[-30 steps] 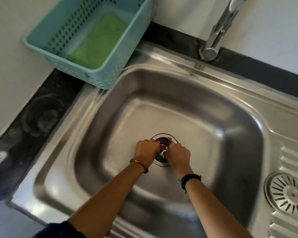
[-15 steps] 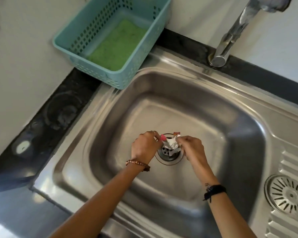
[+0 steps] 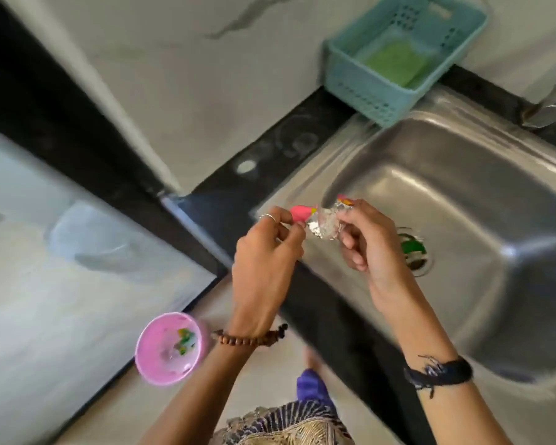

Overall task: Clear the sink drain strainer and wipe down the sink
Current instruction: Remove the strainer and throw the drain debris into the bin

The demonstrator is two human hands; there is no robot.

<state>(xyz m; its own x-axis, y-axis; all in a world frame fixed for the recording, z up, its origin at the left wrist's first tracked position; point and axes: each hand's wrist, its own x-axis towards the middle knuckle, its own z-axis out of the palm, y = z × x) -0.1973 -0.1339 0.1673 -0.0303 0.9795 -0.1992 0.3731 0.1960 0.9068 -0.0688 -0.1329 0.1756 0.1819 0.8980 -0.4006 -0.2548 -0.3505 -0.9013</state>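
Your steel sink [image 3: 482, 200] fills the right side of the view, its basin tilted across the frame, with a dark stone counter [image 3: 264, 162] running along its left edge and a pale marbled wall [image 3: 180, 75] behind that. At the back corner, partly on the counter and partly over the sink rim, sits a teal perforated basket [image 3: 366, 88] with a green sponge [image 3: 395, 61] lying flat inside it. The base of the tap [image 3: 548, 112] shows at the far right edge. Down on the floor to your left stands a pink bin [image 3: 169, 348], open at the top, with a few green and yellow scraps in it. In the basin floor, the drain strainer [image 3: 413, 252] sits in its opening, half hidden behind your right wrist, with something green in it. Your two hands are raised together above the sink's left rim. Your left hand [image 3: 264, 264], with a ring and a beaded bracelet, pinches a pink scrap [image 3: 300, 211] between thumb and forefinger. Your right hand [image 3: 369, 242], a dark band at the wrist, has its fingers curled and pinches the other side of a crumpled foil wrapper [image 3: 323, 226], which spans the gap between both hands and touches the pink scrap.
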